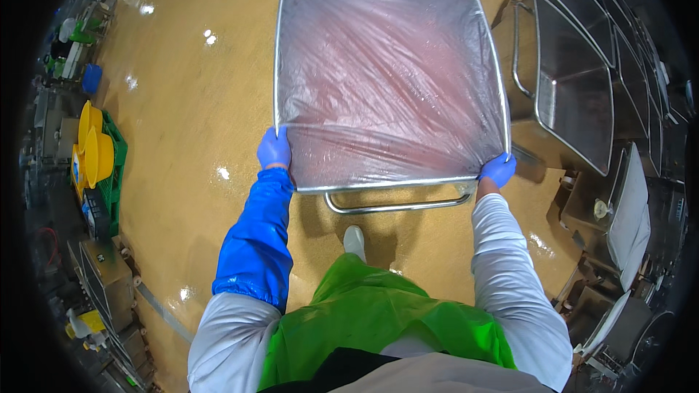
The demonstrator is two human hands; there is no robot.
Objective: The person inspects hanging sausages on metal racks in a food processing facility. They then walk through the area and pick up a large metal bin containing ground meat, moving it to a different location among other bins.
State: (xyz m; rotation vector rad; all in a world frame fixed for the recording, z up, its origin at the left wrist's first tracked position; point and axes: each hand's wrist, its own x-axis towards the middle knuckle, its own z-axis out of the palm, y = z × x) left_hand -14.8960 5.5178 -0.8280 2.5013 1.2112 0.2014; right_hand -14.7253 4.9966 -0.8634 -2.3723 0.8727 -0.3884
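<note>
Cart (389, 76) of steel under clear plastic film, held at its near edge over the tan floor (189, 102).

We grip its near rim with both blue-gloved hands: our left hand (274, 148) closed on the left corner, our right hand (498, 169) closed on the right corner. A push bar (393, 208) shows just below the rim. More steel carts (575, 94) stand close on the right; yellow bowls (95, 149) on a green crate (116, 167) sit well apart on the left.
</note>
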